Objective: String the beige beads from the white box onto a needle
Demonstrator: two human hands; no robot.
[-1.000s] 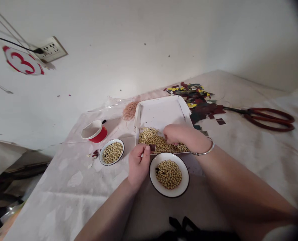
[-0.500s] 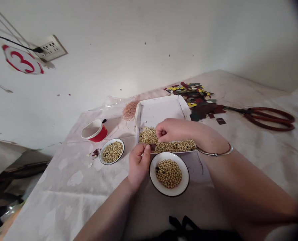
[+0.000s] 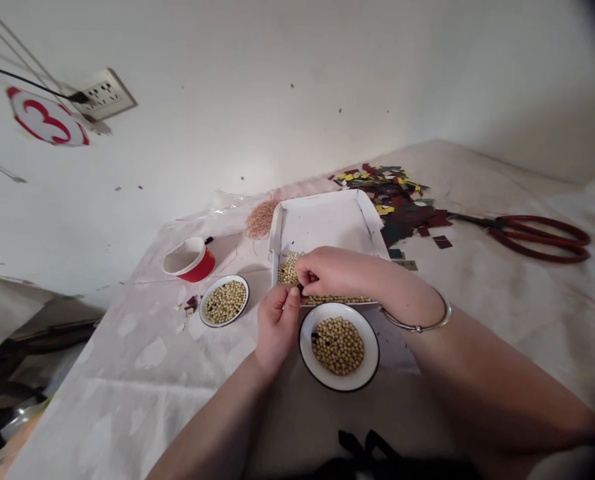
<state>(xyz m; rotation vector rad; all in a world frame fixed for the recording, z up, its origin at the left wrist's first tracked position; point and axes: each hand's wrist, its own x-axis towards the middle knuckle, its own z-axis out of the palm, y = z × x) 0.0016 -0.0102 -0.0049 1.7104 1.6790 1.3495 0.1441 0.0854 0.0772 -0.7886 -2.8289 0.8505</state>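
My left hand is closed at the near left edge of a white box lid, thumb on top, pinching a small dark red-brown square. Only a dark sliver of that piece shows between the hands. My right hand is curled in a pinch right against the left fingertips. What its fingers hold, if anything, is hidden. Under it, pale round beads fill the near part of the lid, partly covered by the hand and forearm. A white dark-rimmed bowl of similar beads stands just in front of the lid.
A second bowl of beads and a red-and-white paper cup stand left. Pinkish thread lies behind the lid. Coloured scraps and red-handled scissors lie right. A wall with a socket rises behind.
My right hand has moved left and nearer from over the beads to meet the left fingertips. The left hand keeps its place. Green scraps beside the lid now show past the right arm.
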